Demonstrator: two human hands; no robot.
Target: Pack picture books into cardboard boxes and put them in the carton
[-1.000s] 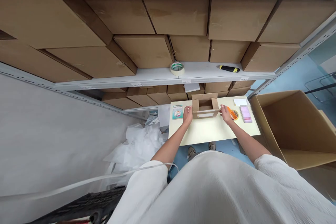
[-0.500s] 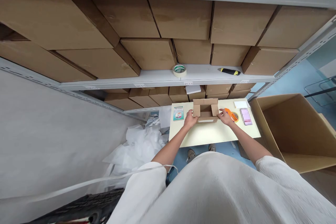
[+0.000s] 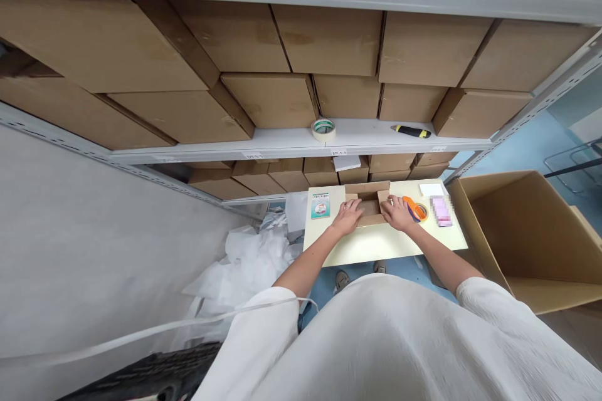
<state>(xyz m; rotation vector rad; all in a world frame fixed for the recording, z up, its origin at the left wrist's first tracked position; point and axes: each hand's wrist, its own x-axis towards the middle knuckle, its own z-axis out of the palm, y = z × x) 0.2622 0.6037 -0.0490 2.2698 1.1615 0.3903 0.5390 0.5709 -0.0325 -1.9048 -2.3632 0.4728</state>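
A small brown cardboard box [image 3: 369, 205] sits on a pale yellow table [image 3: 376, 241]. My left hand [image 3: 348, 216] lies on its left side flap and presses it down, fingers flat. On the right flap rests my right hand [image 3: 397, 213], fingers also flat. A green booklet [image 3: 320, 205] lies left of the box. An orange tape dispenser [image 3: 416, 208] lies just right of my right hand, with a pink pad [image 3: 441, 210] and a white slip [image 3: 431, 190] beyond it.
A metal shelf [image 3: 301, 141] above the table carries a roll of tape [image 3: 323, 130] and a yellow-black utility knife [image 3: 411, 131], backed by stacked cartons. A large open carton [image 3: 531, 232] stands at the right. White packing paper [image 3: 249, 257] lies on the floor at the left.
The box's side flaps stood upright a second ago. Both my hands moved from the box's sides onto the flaps and folded them inward and down.
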